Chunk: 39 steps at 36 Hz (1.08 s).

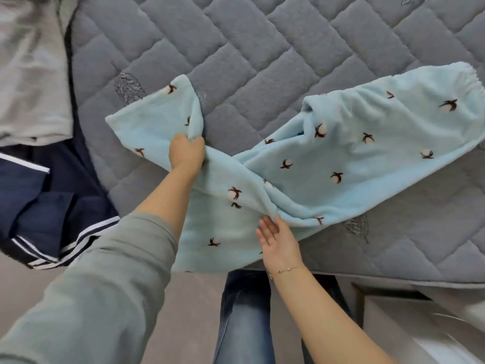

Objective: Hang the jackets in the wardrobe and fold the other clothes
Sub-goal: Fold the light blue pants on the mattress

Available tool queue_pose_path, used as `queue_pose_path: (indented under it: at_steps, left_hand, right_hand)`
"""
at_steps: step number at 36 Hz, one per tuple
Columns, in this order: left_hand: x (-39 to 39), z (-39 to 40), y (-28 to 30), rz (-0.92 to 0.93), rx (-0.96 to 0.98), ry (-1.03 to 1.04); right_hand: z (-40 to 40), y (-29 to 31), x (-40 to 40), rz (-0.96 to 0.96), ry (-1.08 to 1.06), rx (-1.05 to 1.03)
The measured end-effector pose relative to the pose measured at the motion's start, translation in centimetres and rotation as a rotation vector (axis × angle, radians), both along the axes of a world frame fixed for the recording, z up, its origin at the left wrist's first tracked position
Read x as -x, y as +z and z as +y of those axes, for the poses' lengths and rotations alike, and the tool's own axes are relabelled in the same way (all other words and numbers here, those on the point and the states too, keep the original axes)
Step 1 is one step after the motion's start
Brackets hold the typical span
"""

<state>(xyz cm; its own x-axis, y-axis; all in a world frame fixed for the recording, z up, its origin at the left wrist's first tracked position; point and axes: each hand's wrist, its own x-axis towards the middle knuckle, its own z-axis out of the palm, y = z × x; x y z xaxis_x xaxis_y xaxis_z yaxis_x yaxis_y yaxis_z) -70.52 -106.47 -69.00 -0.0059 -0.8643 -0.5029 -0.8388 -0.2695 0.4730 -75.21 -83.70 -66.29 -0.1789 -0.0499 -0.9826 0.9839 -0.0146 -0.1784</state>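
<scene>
Quilted grey mattress (262,35) carries my light-blue fleece pyjama trousers (354,153); my left hand (186,151) clamps one leg, my right hand (278,240) lies flat, fingers apart.

fleece trousers (341,143) | pale blue, dark bird-like print | spread crumpled on quilted bed | one leg lifted, near end hanging over edge

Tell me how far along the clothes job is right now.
Done: nothing visible looks folded or hung. In hand: the light blue fleece pyjama trousers with a cotton-flower print lie twisted on the grey quilted mattress; the left hand grips a bunched edge, the right hand touches the fabric open-fingered. Left: the navy white-striped garment and grey garment, both unfolded.
</scene>
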Motion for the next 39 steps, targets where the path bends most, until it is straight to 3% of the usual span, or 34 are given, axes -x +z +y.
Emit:
queue_pose_path:
  at_steps: [7,11,16,20,25,34,39]
  left_hand:
    - [-10.1,6.1,6.6,1.101,-0.275,0.779]
    - [-16.0,12.9,7.0,1.409,-0.421,1.034]
    - [-18.1,18.7,5.5,1.495,-0.481,1.215]
    - [-17.6,18.7,4.1,1.268,-0.328,1.259]
    - [-18.1,16.4,4.3,1.286,-0.104,1.511]
    - [-21.5,15.8,9.1,1.560,0.132,1.246]
    - [-25.5,19.1,4.7,1.489,0.077,1.506]
  right_hand:
    - [1.3,0.7,-0.1,0.070,0.015,0.087]
    - [2.3,0.9,-0.1,0.025,0.016,0.154]
    - [3.4,0.6,-0.2,-0.036,-0.040,0.130]
    - [3.7,0.5,0.3,-0.053,0.012,0.159]
    - [3.2,0.4,0.4,-0.052,0.222,0.201]
    - [4.6,1.2,0.4,-0.156,0.302,0.430]
    - [5.6,0.5,-0.4,-0.127,0.317,0.345]
